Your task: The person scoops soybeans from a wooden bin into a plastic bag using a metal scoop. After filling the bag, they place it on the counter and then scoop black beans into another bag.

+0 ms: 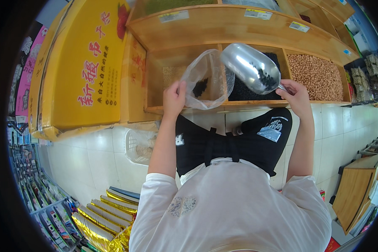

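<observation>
My left hand (174, 98) is closed on the rim of a clear plastic bag (193, 71), whose wide mouth gapes toward the right. Some small black beans (200, 87) show at the bag's bottom. In my right hand (295, 95) is the short handle of a shiny metal scoop (243, 63), tilted over the middle compartment with its mouth end beside the bag's rim. A few dark beans lie inside the scoop near its handle. Below it, the compartment holds a bed of black beans (248, 90).
Wooden bins (189, 33) with dividers span the front; pinkish-brown peanuts (317, 75) fill the right compartment, pale grains (171, 75) the left. A large yellow box (88, 63) stands at left. A white basket (134, 147) sits on the floor, gold packages (101, 222) behind it.
</observation>
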`<state>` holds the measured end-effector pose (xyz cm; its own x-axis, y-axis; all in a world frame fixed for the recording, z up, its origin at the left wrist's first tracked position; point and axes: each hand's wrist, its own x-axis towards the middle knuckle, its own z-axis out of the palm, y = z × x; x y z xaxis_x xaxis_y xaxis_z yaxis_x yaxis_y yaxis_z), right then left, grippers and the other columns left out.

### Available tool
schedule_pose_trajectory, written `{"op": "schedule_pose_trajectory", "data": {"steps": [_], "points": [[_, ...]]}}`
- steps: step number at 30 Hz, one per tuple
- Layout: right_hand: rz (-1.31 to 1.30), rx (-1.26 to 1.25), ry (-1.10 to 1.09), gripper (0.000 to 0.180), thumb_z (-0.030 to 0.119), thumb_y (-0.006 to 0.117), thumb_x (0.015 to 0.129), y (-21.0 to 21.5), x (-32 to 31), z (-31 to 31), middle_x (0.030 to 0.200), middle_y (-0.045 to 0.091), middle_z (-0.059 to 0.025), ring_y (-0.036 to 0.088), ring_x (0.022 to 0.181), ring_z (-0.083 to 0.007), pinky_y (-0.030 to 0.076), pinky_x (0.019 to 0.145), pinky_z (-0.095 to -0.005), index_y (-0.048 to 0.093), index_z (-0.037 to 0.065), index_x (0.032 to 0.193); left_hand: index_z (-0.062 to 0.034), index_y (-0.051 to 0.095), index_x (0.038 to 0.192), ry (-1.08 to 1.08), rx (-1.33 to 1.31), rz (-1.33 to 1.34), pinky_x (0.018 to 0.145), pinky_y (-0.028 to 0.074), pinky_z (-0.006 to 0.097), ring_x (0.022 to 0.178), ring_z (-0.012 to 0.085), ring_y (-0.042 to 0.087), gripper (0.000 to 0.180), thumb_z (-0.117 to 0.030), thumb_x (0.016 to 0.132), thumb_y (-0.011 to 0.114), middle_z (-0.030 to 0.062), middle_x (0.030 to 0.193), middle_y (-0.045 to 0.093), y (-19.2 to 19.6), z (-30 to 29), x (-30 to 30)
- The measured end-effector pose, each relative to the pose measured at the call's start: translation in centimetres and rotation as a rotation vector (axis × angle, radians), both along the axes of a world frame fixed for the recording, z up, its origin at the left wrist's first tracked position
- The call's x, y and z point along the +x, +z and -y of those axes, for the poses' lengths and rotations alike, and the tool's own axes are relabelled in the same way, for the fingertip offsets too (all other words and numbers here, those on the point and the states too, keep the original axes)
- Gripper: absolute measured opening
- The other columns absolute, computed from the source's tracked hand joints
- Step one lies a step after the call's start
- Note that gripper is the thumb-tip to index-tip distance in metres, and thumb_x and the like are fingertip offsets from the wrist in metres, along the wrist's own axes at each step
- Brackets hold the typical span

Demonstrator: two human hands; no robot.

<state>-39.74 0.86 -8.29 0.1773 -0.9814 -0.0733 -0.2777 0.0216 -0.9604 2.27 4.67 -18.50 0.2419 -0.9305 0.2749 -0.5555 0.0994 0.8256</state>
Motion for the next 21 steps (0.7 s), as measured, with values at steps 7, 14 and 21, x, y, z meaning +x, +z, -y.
{"op": "schedule_pose_trajectory", "data": {"steps": [7,14,21], "points": [[-0.976,-0.485,0.245,0.028,0.021,0.080,0.080,7.3,7.6,-0.9,0.097,0.075,-0.0090,0.071,0.092,-0.0312,0.055,0.079,-0.0419,0.076,0.013,0.107,0.0006,0.064,0.085,0.030,-0.018,-0.046,0.057,0.042,0.037,0.057,0.0256,0.046,0.032,-0.027,0.100,0.065,0.0159,0.064,0.051,-0.3,0.0,0.0],[-1.022,-0.425,0.202,0.028,0.020,0.081,0.080,9.4,6.2,-2.0,0.096,0.076,-0.0077,0.072,0.089,-0.0298,0.055,0.078,-0.0402,0.077,0.013,0.106,0.0001,0.064,0.085,0.038,-0.020,-0.056,0.056,0.041,0.037,0.056,0.0245,0.045,0.031,-0.028,0.100,0.065,0.0155,0.063,0.049,0.0,-0.1,-0.2],[-0.900,-0.221,-0.032,0.029,0.020,0.081,0.081,7.6,-1.0,-1.8,0.096,0.077,-0.0098,0.072,0.088,-0.0305,0.055,0.078,-0.0392,0.077,0.011,0.108,-0.0001,0.062,0.085,0.020,-0.014,-0.054,0.056,0.040,0.037,0.056,0.0252,0.043,0.031,-0.028,0.100,0.065,0.0158,0.064,0.048,0.2,0.0,-0.4]]}}
